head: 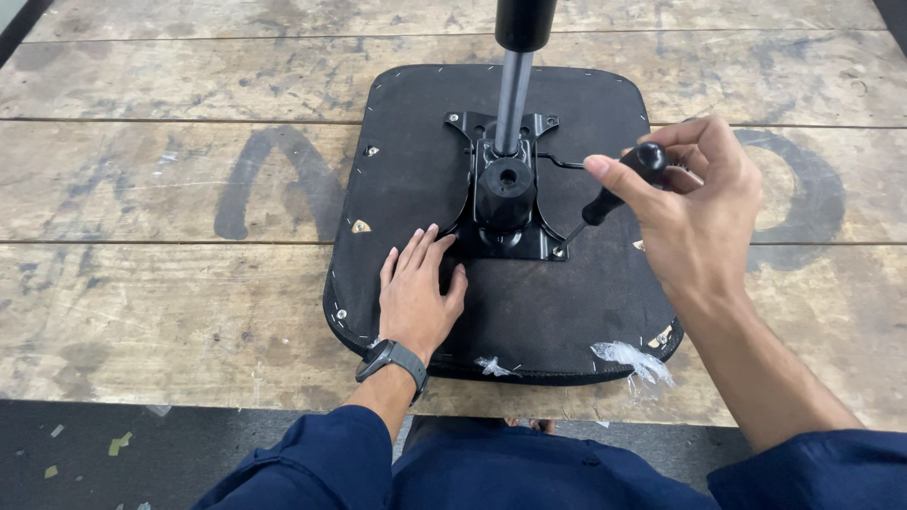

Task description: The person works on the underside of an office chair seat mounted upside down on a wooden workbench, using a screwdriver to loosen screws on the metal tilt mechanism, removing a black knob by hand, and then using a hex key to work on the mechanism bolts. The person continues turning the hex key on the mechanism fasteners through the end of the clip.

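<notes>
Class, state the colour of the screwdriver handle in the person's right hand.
Black; the screwdriver handle in the right hand shows clearly in the head view.

Both arms wear dark navy blue work sleeves. The left sleeve [312,463] is pushed back behind the wrist and shows soft folds in the cloth. The right sleeve [822,467] ends farther up the forearm, leaving more of it bare. The left hand [416,288] carries a watch [392,361] just behind it: dark grey strap, black case, worn on the wrist. The right hand [694,203] is bare, with no ring, band or glove. Between the sleeves, trousers [510,467] of the same navy cloth are visible.
</notes>
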